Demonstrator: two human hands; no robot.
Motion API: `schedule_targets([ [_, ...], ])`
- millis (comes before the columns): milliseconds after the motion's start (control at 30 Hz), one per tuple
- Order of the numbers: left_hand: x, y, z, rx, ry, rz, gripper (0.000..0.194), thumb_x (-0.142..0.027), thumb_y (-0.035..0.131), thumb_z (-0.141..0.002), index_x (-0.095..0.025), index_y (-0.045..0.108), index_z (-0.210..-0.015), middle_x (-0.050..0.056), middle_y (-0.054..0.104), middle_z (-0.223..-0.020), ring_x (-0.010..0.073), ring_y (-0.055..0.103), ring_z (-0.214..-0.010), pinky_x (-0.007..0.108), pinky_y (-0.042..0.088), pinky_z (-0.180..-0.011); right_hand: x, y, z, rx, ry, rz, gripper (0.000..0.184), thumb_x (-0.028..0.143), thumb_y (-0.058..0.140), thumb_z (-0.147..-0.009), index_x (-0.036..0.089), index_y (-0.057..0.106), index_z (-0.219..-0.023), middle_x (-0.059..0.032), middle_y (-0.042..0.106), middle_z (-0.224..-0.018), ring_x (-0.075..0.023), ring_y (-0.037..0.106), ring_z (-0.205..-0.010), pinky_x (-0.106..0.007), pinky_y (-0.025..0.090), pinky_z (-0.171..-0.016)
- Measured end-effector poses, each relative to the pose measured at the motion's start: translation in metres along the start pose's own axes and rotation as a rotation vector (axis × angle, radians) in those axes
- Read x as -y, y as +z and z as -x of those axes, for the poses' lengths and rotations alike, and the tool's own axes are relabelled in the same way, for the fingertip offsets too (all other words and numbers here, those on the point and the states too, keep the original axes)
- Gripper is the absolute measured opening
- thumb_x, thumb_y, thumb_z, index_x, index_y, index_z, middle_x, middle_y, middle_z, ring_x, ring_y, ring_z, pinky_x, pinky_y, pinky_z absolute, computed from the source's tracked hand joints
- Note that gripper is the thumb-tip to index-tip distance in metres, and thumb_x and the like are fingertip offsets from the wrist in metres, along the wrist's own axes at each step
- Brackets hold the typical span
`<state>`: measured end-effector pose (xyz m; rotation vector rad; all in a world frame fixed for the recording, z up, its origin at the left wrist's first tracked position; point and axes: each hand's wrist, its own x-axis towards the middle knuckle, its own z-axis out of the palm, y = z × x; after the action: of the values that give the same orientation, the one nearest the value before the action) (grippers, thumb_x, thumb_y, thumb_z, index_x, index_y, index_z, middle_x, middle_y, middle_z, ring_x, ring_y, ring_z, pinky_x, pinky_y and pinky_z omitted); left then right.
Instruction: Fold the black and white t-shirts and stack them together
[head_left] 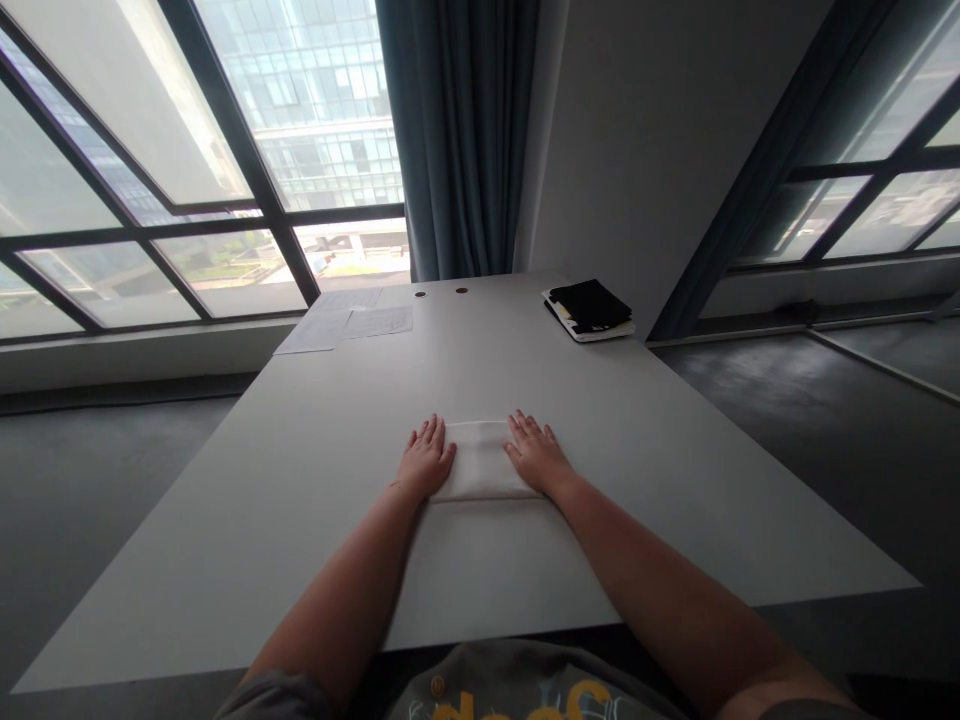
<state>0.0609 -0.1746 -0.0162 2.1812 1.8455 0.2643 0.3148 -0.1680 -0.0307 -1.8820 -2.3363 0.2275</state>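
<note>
A white folded cloth (480,462) lies flat on the white table (480,580), in front of my body. My left hand (427,460) rests palm down on its left edge, fingers stretched out and pointing away from me. On the right edge, my right hand (536,455) is pressed flat in the same way, its fingers slightly spread. Both hands touch the cloth and cover its side edges. The middle of the cloth shows between them, with a fold line along the near side.
Sheets of paper (377,321) lie at the table's far left. A stack of dark cloth (592,304) on something white sits at the far right. Two round holes are near the back edge. Behind stand a blue curtain (461,140), windows and a wall.
</note>
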Motion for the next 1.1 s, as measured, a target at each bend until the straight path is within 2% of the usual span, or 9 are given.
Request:
schedule_targets([
  [100,0.029,-0.007,-0.004,-0.041,-0.184,-0.081,0.066,-0.047,0.022,-0.104,-0.019,0.03,-0.163,0.008,0.02,-0.173,0.0309,0.015,-0.161,0.056,0.015,-0.132,-0.03,0.0,-0.006,0.003,0.093,0.047,0.062,0.042,0.033,-0.109,0.017,0.03,-0.166,-0.0099,0.022,-0.17,-0.0284,0.021,-0.157,-0.053,0.015,-0.128],
  [200,0.059,-0.02,-0.006,-0.103,-0.34,-0.135,0.064,-0.046,0.021,-0.103,-0.025,0.034,-0.162,0.009,0.022,-0.173,0.0346,0.019,-0.16,0.061,0.019,-0.13,-0.069,-0.005,-0.013,0.002,0.228,0.087,0.058,0.042,0.031,-0.109,0.024,0.034,-0.164,-0.0069,0.02,-0.171,-0.0295,0.02,-0.157,-0.056,0.016,-0.127],
  [300,0.083,-0.03,-0.008,-0.134,-0.418,-0.157,0.064,-0.047,0.025,-0.102,-0.027,0.035,-0.162,0.01,0.024,-0.172,0.0348,0.022,-0.159,0.061,0.021,-0.128,-0.105,-0.01,-0.019,-0.001,0.341,0.105,0.061,0.048,0.03,-0.109,0.028,0.03,-0.166,-0.0064,0.016,-0.172,-0.0313,0.017,-0.157,-0.058,0.015,-0.126],
  [400,0.098,-0.032,-0.013,-0.151,-0.449,-0.165,0.066,-0.05,0.026,-0.101,-0.025,0.035,-0.162,0.011,0.024,-0.172,0.0356,0.022,-0.159,0.061,0.021,-0.128,-0.127,-0.012,-0.021,0.001,0.398,0.1,0.065,0.054,0.028,-0.108,0.026,0.025,-0.168,-0.0078,0.013,-0.173,-0.0324,0.014,-0.158,-0.058,0.012,-0.127],
  [633,0.108,-0.03,-0.019,-0.13,-0.443,-0.169,0.073,-0.06,0.029,-0.098,-0.026,0.033,-0.162,0.013,0.021,-0.172,0.0375,0.02,-0.159,0.062,0.019,-0.128,-0.133,-0.011,-0.025,0.021,0.427,0.093,0.068,0.057,0.025,-0.108,0.027,0.021,-0.168,-0.0072,0.01,-0.173,-0.0329,0.01,-0.158,-0.057,0.009,-0.127],
  [900,0.113,-0.034,-0.02,-0.09,-0.401,-0.176,0.075,-0.067,0.033,-0.095,-0.032,0.035,-0.161,0.01,0.019,-0.173,0.0364,0.018,-0.16,0.06,0.019,-0.128,-0.134,-0.01,-0.031,-0.009,0.429,0.065,0.068,0.059,0.028,-0.107,0.028,0.025,-0.167,-0.0086,0.012,-0.172,-0.035,0.011,-0.158,-0.059,0.009,-0.126],
  [1000,0.112,-0.035,-0.019,-0.098,-0.399,-0.181,0.073,-0.066,0.033,-0.095,-0.032,0.037,-0.16,0.01,0.022,-0.173,0.0362,0.02,-0.159,0.06,0.02,-0.127,-0.133,-0.008,-0.029,-0.06,0.421,0.06,0.066,0.057,0.032,-0.106,0.027,0.033,-0.165,-0.0097,0.018,-0.171,-0.0344,0.016,-0.156,-0.058,0.012,-0.125],
  [1100,0.11,-0.036,-0.017,-0.114,-0.389,-0.189,0.071,-0.065,0.034,-0.095,-0.033,0.041,-0.158,0.008,0.025,-0.172,0.0367,0.022,-0.158,0.059,0.022,-0.127,-0.132,-0.01,-0.026,-0.174,0.387,0.038,0.059,0.052,0.039,-0.105,0.023,0.049,-0.156,-0.0139,0.034,-0.164,-0.0353,0.027,-0.151,-0.058,0.019,-0.123],
])
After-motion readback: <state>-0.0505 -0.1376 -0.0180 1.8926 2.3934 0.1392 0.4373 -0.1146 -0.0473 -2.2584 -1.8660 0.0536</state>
